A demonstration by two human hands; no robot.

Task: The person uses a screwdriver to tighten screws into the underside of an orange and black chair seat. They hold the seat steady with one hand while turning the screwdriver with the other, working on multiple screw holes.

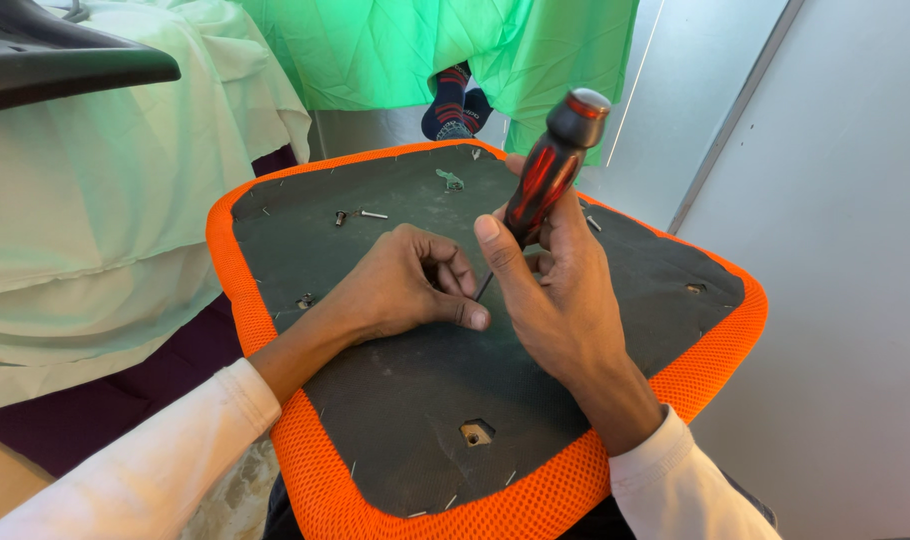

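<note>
Orange-edged seat panel [275, 440] underlies the hands: right [560, 300] gripping a red-black screwdriver [545, 180], left [405, 285] pinching its tip.

Your right hand [560, 300] grips a red-and-black screwdriver [547, 175], its handle tilted up and away from you, the shaft angled down toward the upturned seat [415, 400]. Your left hand [405, 285] is curled beside the tip, fingertips on the dark underside. A loose bolt [360, 214] lies farther back. Orange mesh [305, 460] rims the seat; green cloth [395, 50] hangs behind.
</note>
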